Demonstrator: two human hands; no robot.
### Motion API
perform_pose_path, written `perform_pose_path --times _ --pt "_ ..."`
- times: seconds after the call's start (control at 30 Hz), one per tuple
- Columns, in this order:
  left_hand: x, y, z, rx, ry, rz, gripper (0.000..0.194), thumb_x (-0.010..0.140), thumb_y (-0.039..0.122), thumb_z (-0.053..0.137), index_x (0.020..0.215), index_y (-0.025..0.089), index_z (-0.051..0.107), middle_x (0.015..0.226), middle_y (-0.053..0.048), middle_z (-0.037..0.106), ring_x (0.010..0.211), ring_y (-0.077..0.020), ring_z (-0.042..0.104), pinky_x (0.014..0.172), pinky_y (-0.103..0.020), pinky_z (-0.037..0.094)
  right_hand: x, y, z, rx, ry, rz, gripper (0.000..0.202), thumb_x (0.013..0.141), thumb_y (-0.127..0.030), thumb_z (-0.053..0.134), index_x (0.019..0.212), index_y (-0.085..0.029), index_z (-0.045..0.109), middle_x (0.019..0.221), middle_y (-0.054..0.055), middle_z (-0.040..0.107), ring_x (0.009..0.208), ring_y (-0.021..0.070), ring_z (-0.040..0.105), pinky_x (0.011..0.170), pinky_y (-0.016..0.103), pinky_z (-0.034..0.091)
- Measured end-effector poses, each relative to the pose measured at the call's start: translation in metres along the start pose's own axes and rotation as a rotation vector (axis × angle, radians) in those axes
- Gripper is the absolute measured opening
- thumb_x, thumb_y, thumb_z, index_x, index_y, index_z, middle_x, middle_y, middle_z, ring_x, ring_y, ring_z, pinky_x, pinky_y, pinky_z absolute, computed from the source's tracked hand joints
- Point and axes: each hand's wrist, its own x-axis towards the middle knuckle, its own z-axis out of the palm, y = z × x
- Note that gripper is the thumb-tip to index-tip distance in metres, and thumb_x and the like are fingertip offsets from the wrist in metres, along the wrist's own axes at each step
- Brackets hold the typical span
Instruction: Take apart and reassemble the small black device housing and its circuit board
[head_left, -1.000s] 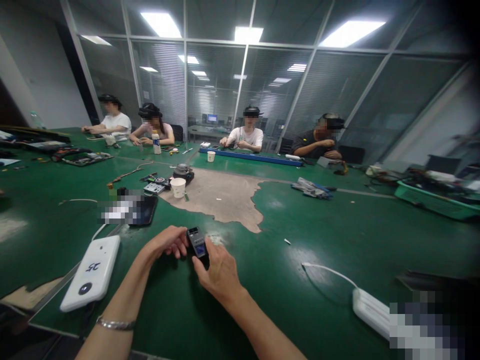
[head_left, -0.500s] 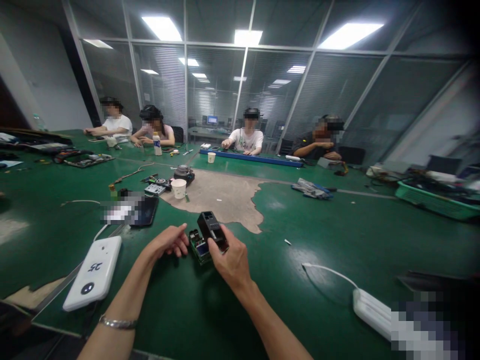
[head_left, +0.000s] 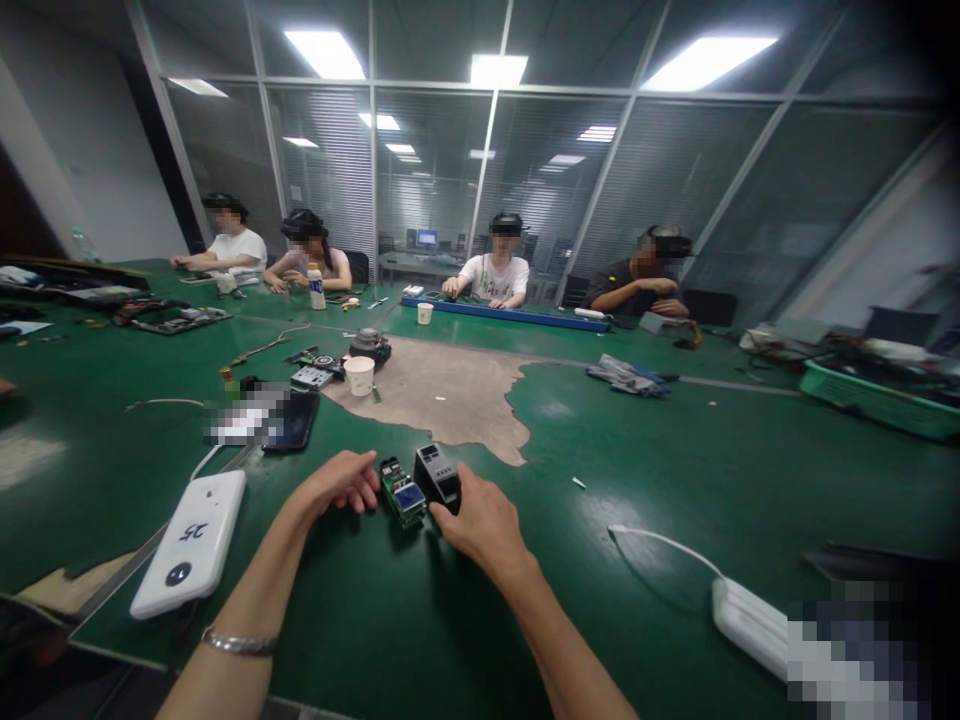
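Note:
A small green circuit board with a blue-tinted screen lies on the table in front of me. Just to its right, my right hand grips a black plastic housing with cut-outs and a row of small buttons or slots on its face. The housing is tilted and apart from the board; whether its lower edge touches the table I cannot tell. On the board's left side rests my left hand, thumb stretched out and fingers loosely bent, with nothing visible in it.
Left of me lie a white power bank and a dark tablet-like device. Paper cup and electronic parts stand ahead. Gloves, a green basket and a white cable are rightward. Several people sit across the green table.
My right hand has moved the black housing right, off the circuit board, so the board's screen now shows fully. My left hand has barely moved.

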Motion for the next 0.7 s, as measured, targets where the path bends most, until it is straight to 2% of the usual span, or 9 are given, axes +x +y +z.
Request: perform_pose_path --times 0.13,0.2,0.33,0.4,0.47,0.57,0.7 --pt "-0.002 0.002 0.001 0.016 0.004 -0.02 0.061 0.078 0.067 0.036 0.076 0.011 0.062 0.071 -0.014 0.071 0.044 -0.0116 0.058 0.039 -0.021 0.024 0.001 0.0 -0.003 0.06 0.087 -0.041 0.058 0.075 -0.045 0.06 0.124 -0.016 0.046 0.103 0.014 0.063 0.094 0.0285 0.058 0.073 0.035 0.042" --pt "-0.002 0.003 0.001 0.021 0.003 -0.019 0.061 0.078 0.066 0.035 0.077 0.012 0.062 0.07 -0.014 0.07 0.044 -0.0116 0.058 0.039 -0.021 0.024 0.002 0.0 -0.002 0.072 0.107 -0.061 0.055 0.076 -0.042 0.059 0.123 -0.016 0.047 0.106 0.013 0.062 0.096 0.0276 0.057 0.075 0.034 0.041" --pt "-0.003 0.006 0.002 0.028 -0.004 -0.023 0.058 0.079 0.064 0.035 0.076 0.012 0.061 0.067 -0.012 0.07 0.043 -0.0119 0.057 0.039 -0.021 0.024 0.002 0.0 0.003 0.055 0.044 -0.048 0.031 0.078 -0.038 0.056 0.102 -0.018 0.058 0.084 0.009 0.065 0.08 0.0237 0.059 0.069 0.031 0.041" --pt "-0.004 0.007 0.003 0.028 -0.009 -0.023 0.058 0.079 0.064 0.036 0.076 0.012 0.06 0.066 -0.012 0.069 0.043 -0.0118 0.057 0.039 -0.021 0.023 0.002 -0.002 0.002 0.084 0.066 -0.016 0.029 0.079 -0.037 0.054 0.1 -0.018 0.06 0.08 0.007 0.064 0.077 0.0223 0.06 0.069 0.03 0.042" --pt "-0.005 0.007 0.003 0.026 -0.01 -0.017 0.059 0.078 0.065 0.036 0.076 0.011 0.06 0.066 -0.012 0.069 0.043 -0.0121 0.057 0.039 -0.02 0.023 0.002 -0.006 -0.001 0.158 0.146 -0.004 0.035 0.081 -0.038 0.052 0.11 -0.017 0.058 0.086 0.008 0.065 0.08 0.0216 0.06 0.072 0.03 0.042" --pt "-0.006 0.008 0.003 0.027 -0.015 -0.008 0.061 0.076 0.068 0.037 0.077 0.011 0.061 0.066 -0.012 0.069 0.044 -0.0128 0.057 0.04 -0.021 0.024 0.0 -0.016 -0.007 0.286 0.247 -0.072 0.046 0.084 -0.039 0.05 0.124 -0.017 0.05 0.101 0.009 0.064 0.09 0.0216 0.059 0.079 0.03 0.043" --pt "-0.006 0.007 0.002 0.032 -0.012 -0.011 0.062 0.074 0.069 0.039 0.077 0.012 0.061 0.065 -0.011 0.069 0.044 -0.0129 0.057 0.04 -0.02 0.024 -0.006 -0.032 -0.004 0.356 0.242 -0.174 0.051 0.083 -0.039 0.052 0.127 -0.015 0.049 0.104 0.01 0.063 0.092 0.0226 0.058 0.083 0.032 0.044"
